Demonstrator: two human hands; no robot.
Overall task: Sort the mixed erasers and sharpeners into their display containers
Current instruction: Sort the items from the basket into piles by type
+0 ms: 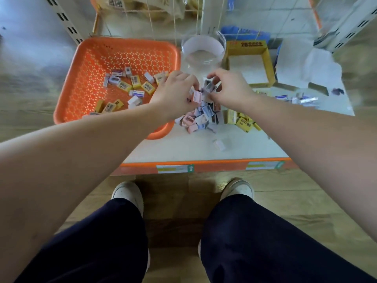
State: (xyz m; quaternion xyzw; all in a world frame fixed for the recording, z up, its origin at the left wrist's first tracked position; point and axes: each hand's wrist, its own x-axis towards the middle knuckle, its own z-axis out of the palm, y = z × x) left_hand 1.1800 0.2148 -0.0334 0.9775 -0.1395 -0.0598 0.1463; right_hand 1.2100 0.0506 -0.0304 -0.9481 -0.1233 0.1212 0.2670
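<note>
Sharpener pile [202, 115] sits directly under both hands on the shelf [183, 148].
Left hand [175, 92]: fingers curled, pinching a pink sharpener [197, 97] at the fingertips.
Right hand [228, 88]: fingers curled round a grey-lilac sharpener [210, 85]; may be holding more than one, can't tell.
Clear jar [204, 52] is just beyond both hands, mouth open. Yellow box [269, 64] is beyond the right hand and outboard of it.

Risks:
- Both grips look shallow, so a piece could slip back into the pile or off the shelf front. A stray sharpener [219, 144] already lies on the near side of the pile.
- A right wrist sweep could shove the pile into the yellow erasers [242, 121] just outboard of it and remix them.

Around:
- Orange basket [65, 94], outboard of the left hand, holds a mix of erasers and sharpeners. The left forearm crosses its corner.
- Thin strings [175, 23] hang beyond the jar and could snag a reach.
</note>
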